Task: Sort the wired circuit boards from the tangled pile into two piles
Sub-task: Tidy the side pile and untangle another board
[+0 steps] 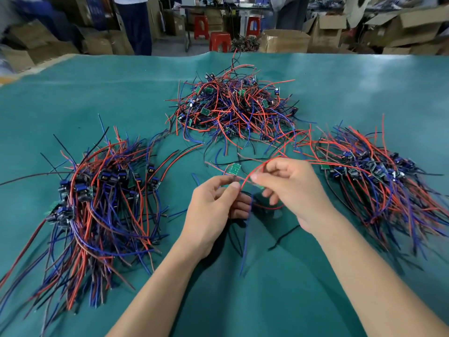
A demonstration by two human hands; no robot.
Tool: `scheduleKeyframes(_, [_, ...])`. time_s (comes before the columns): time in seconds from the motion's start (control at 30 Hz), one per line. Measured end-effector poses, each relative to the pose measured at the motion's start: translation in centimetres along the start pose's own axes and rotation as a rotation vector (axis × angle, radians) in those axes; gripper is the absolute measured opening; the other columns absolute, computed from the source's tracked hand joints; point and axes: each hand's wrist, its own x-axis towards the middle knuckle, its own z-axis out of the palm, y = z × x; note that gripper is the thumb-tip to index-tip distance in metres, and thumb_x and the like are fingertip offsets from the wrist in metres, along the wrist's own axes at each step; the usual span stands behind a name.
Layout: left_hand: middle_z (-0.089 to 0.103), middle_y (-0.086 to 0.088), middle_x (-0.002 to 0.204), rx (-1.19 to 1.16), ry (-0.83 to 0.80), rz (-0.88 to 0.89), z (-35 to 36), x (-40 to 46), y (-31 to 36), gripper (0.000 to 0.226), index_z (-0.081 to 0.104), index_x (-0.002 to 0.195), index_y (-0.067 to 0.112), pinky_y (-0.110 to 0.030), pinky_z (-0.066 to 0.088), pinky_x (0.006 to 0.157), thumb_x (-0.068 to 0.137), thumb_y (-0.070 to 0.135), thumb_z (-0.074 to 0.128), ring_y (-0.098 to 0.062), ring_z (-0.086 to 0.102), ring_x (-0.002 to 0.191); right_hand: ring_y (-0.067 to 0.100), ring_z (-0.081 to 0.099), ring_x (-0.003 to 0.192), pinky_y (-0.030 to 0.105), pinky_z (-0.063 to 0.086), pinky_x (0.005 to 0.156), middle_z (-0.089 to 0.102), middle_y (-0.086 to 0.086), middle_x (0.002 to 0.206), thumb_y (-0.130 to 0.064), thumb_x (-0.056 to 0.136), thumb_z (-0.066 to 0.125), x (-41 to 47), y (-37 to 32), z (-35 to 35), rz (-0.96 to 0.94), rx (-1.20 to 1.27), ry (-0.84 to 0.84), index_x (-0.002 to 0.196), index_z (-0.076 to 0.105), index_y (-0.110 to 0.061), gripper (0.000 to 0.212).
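Observation:
A tangled pile (233, 105) of small green circuit boards with red, blue and black wires lies at the middle back of the teal table (364, 93). A sorted pile (102, 203) lies on the left, another sorted pile (379, 181) on the right. In front of the tangle, my left hand (213, 210) pinches a wired board's leads. My right hand (291, 190) pinches a red wire (252, 175) that loops up from it. A green board (234, 169) sits just behind my fingers. Blue and black wires hang down between my hands.
Beyond the table's far edge stand cardboard boxes (284, 41), red plastic stools (220, 41) and people's legs (136, 25). A loose black wire (283, 237) lies on the mat near my right wrist.

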Motion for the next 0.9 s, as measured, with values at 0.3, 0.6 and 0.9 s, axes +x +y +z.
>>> scheduleKeyframes(0.3, [0.072,0.001,0.100,0.224,-0.042,0.061,-0.2,-0.4,-0.7,0.043,0.065,0.127,0.032,-0.043,0.061,0.059,0.085,0.035,0.069,-0.028,0.074,0.081,0.043,0.050,0.068,0.039,0.040,0.061,0.053,0.014,0.055,-0.025,0.083,0.065,0.8,0.0,-3.7,-0.080,-0.690,0.534,0.063,0.061,-0.003,0.030])
scheduleKeyframes(0.6, [0.069,0.013,0.097,0.362,0.009,0.166,0.0,-0.7,-0.5,0.035,0.072,0.111,0.035,-0.030,0.049,0.051,0.080,0.048,0.063,-0.017,0.061,0.074,0.030,0.068,0.089,0.028,0.040,0.080,0.078,0.007,0.098,-0.020,0.089,0.069,0.4,-0.6,-3.1,-0.286,-0.466,0.664,0.107,0.079,-0.016,0.021])
scheduleKeyframes(0.9, [0.073,0.003,0.084,0.288,-0.023,0.170,0.3,-0.8,0.0,0.019,0.074,0.100,0.026,-0.029,0.047,0.045,0.085,0.033,0.065,-0.018,0.065,0.072,0.015,0.060,0.062,0.031,0.049,0.057,0.069,0.001,0.103,-0.020,0.084,0.053,-0.6,-0.3,1.7,0.059,0.192,-0.058,0.111,0.070,-0.021,0.032])
